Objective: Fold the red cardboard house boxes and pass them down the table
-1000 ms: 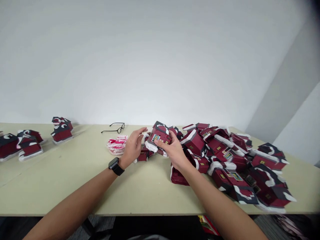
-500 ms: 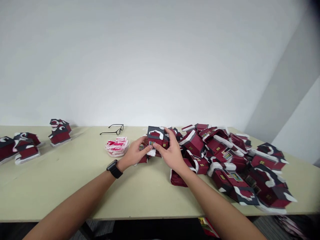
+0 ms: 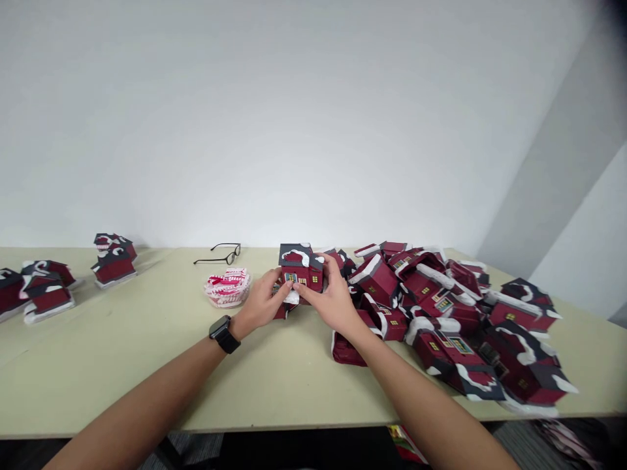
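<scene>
Between both hands, in the head view, is a small dark red model house (image 3: 309,277) with a dark grey roof and white snow trim. My left hand (image 3: 264,298) grips its left side, thumb on the front near the windows. From the right, my right hand (image 3: 333,297) wraps round it, its thumb also pressed to the front. A small white piece (image 3: 292,297) shows under the thumbs; what it is I cannot make out. Another dark red piece (image 3: 281,312) lies partly hidden beneath the left hand.
A large heap of similar model houses (image 3: 426,287) covers the right of the table (image 3: 294,385). Left of my hands stand a clear bowl of red-and-white pieces (image 3: 227,288) and black eyeglasses (image 3: 229,258). Several upright houses (image 3: 115,269) are at the far left.
The held house has turned slightly, so more of its front windows shows. Both hands keep their hold, and the whole view has shifted a little.
</scene>
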### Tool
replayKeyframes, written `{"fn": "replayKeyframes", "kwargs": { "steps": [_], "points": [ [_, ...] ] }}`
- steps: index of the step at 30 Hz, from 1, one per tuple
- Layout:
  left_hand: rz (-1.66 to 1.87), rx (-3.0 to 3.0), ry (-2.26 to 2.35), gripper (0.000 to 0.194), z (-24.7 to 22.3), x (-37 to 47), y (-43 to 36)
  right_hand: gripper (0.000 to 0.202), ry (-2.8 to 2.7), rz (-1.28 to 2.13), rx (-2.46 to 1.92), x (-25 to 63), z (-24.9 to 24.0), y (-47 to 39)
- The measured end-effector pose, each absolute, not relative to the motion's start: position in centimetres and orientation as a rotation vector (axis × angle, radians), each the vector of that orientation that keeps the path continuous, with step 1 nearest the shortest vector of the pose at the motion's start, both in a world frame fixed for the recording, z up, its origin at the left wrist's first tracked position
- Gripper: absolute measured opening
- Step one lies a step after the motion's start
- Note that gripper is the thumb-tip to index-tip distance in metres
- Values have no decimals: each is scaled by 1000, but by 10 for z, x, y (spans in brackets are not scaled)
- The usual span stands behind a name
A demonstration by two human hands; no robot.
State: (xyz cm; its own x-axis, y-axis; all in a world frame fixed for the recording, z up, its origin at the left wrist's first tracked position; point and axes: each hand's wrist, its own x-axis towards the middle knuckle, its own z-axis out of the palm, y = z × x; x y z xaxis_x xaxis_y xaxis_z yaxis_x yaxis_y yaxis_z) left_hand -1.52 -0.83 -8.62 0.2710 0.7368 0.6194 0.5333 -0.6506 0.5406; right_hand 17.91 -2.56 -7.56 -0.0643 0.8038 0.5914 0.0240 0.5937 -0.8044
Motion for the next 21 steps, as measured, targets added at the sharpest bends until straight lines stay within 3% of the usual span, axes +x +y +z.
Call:
{"fn": "replayKeyframes", "kwargs": {
  "steps": [21],
  "points": [
    [1339,2378,1251,52,-82,-22,-2,68,-1561,714,-855,179,-78,-26]
  ]
}}
